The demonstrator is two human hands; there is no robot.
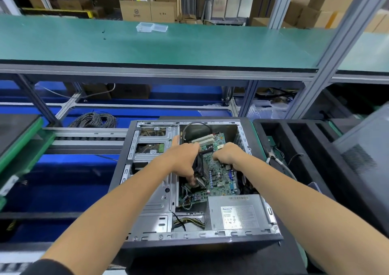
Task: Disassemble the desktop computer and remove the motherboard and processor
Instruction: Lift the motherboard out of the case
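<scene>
Two bare forearms reach from the bottom edge into the open grey metal desktop computer case (147, 207), which lies on its side. Inside it the green printed motherboard (219, 175) sits tilted, above the silver boxed power supply (235, 211). The left hand (183, 158) grips the black finned cooler (200, 167) on the board, thumb pressed low beside it. The right hand (227, 154) has its fingers curled round the board's right edge.

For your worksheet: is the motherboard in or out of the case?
In: the motherboard sits tilted inside the open case, both hands on it.
</scene>
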